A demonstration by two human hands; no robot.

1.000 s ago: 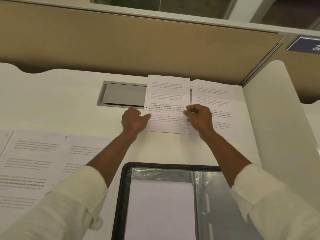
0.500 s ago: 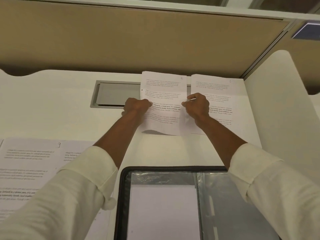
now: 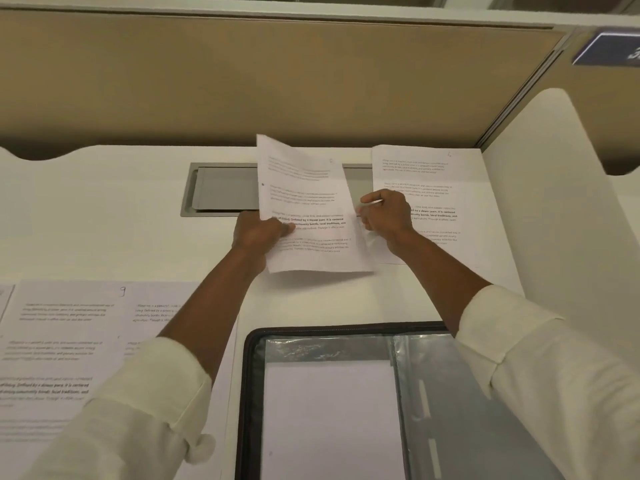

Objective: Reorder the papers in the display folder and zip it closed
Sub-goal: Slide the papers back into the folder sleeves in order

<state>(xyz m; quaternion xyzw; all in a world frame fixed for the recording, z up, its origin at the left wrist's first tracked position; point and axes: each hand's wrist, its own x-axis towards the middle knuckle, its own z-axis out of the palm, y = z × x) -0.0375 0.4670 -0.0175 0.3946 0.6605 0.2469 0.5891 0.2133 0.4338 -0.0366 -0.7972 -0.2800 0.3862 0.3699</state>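
Between both pinching hands, printed sheet

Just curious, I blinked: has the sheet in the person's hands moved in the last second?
Yes. The held sheet has lifted off the desk: its top edge now rises past the grey hatch, and it has parted from the right-hand sheet.

There is only one view, from a camera worn on the person's head. It looks forward and down over the white desk, from above and quite near. The sleeves enter from the two bottom corners. The tan partition fills the top, the bottom edge cuts the display folder, and the wide lens bends straight lines at the borders
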